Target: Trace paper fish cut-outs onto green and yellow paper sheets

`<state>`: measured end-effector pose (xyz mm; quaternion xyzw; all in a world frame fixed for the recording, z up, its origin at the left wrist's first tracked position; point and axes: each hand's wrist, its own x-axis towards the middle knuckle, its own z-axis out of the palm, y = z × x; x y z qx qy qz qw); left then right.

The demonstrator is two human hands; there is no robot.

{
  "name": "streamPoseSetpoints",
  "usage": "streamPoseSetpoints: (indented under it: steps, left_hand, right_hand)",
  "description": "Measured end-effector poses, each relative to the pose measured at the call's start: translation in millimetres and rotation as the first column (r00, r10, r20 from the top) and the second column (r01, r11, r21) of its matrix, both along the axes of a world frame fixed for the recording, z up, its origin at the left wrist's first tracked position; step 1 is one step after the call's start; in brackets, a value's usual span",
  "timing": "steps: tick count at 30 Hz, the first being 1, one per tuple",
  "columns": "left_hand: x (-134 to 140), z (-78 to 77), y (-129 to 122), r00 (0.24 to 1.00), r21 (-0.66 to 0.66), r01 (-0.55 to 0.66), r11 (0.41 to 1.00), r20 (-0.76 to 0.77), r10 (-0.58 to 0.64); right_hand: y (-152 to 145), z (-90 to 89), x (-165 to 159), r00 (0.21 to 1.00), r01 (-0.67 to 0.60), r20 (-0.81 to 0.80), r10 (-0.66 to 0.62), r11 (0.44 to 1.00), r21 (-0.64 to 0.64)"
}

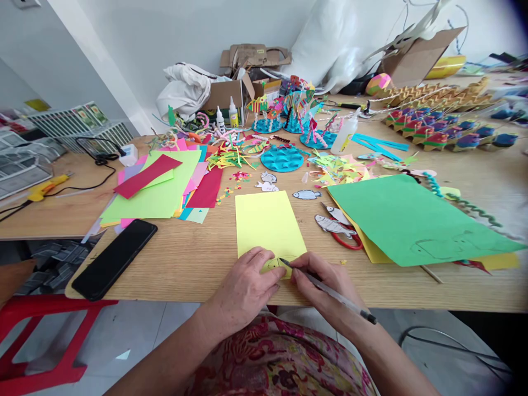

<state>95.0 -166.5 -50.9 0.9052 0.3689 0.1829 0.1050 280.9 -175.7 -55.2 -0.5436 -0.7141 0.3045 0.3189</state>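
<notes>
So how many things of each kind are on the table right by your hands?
Pen, held in the right hand: 1
Yellow paper sheet, pressed by the left hand: 1
Paper fish cutouts: 5
Red-handled scissors: 1
Black phone: 1
Big green sheet: 1
Total: 10

Bare forearms, red floral patterned garment (284, 357)
</notes>
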Motion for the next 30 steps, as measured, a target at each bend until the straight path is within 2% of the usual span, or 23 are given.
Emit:
streamPoseSetpoints:
  steps: [30]
  left_hand:
    - [-1.4, -0.9, -0.2, 1.000, -0.029, -0.004, 1.000, 0.026, 0.005]
  right_hand:
    - [0.0, 0.0, -0.2, 1.000, 0.002, 0.003, -0.002, 1.000, -0.016]
